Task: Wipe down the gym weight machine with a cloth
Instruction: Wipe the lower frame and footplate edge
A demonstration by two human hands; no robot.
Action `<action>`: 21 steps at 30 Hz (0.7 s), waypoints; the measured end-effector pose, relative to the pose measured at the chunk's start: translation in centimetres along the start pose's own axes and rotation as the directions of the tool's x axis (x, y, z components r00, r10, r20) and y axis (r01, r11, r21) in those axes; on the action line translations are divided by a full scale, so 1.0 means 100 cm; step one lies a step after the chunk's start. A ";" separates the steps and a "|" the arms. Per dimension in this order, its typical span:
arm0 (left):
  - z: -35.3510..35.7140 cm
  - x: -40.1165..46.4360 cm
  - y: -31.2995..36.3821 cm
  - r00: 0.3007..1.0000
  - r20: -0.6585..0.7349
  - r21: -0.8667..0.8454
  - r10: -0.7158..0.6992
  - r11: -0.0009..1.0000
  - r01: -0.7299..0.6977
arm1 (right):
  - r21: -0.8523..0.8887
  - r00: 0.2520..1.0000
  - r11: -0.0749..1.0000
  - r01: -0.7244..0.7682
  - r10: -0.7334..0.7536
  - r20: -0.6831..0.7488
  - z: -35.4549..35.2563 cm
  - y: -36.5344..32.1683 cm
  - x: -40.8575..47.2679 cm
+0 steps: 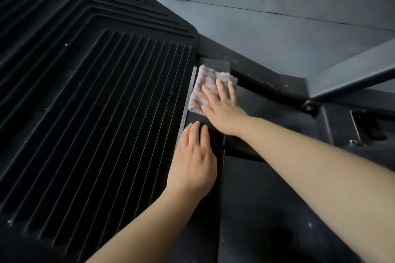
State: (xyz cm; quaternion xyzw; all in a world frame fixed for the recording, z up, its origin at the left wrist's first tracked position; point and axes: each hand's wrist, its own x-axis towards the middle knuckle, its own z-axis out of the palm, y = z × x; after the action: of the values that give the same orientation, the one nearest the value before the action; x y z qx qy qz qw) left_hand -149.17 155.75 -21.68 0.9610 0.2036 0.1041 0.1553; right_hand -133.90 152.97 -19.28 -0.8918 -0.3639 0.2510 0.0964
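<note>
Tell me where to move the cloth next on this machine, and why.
Probably slide the cloth forward and right onto the dark frame ledge. Pale dust specks still show there, just beyond the cloth's far edge, while the right hand already presses it flat and the left hand braces beside the ribbed footplate.

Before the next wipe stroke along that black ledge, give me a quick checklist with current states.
1. Cloth flat on the ledge: ok.
2. Right hand pressing the cloth with open palm: ok, fingers spread over its near half.
3. Left hand out of the stroke path: ok if wiping away; not ok if pulling back toward it.
4. Dust specks left on the frame beyond the cloth: not ok, still visible.
5. Ribbed footplate clean: not ok, specks show.
6. Cloth dampness: cannot tell.
</note>
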 end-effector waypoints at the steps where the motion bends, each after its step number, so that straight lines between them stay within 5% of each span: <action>1: 0.000 0.000 0.000 1.000 -0.013 -0.063 -0.005 0.998 0.004 | 0.011 1.000 1.000 0.016 -0.017 0.020 0.003 0.001 -0.010; 9: -0.008 0.000 0.001 0.995 -0.101 -0.388 -0.025 0.921 -0.016 | -0.200 0.991 0.971 0.131 -0.134 -0.001 0.025 0.020 -0.079; 15: 0.002 0.001 -0.001 0.996 -0.088 -0.205 0.005 0.978 -0.023 | -0.270 0.995 0.959 0.084 -0.093 -0.022 0.028 0.025 -0.093; 21: -0.003 0.003 0.001 1.000 0.008 -0.006 -0.003 1.000 0.003 | 0.003 0.999 0.999 0.037 -0.037 0.018 0.009 0.009 -0.030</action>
State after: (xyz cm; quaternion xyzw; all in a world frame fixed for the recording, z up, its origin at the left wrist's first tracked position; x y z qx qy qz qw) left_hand -148.93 155.81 -21.35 0.9607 0.2039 0.1005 0.1594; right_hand -135.62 150.24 -19.25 -0.8825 -0.3811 0.2575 0.0989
